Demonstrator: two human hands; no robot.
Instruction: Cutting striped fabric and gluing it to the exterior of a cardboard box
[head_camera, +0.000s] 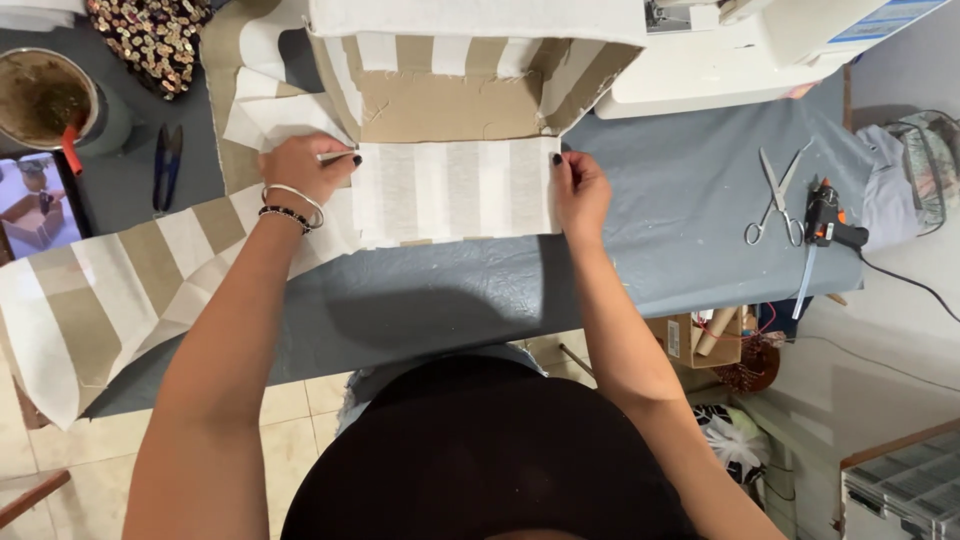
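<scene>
My left hand (300, 165) pinched the left edge of the striped fabric panel (455, 190), grip clamped on it, bracelets at the wrist. My right hand (578, 192) pressed on the panel's right edge, fingers flat on the cloth, grip not closed around anything. The panel lay stretched between both hands on the grey table (680, 210), just near of a cardboard box (450, 105) wrapped in the same cloth. The panel was pale, white and faint beige stripes, the back side up. More striped fabric (110, 290) trailed left off the table. Scissors (775, 200) and a glue gun (828, 222) lay well right.
</scene>
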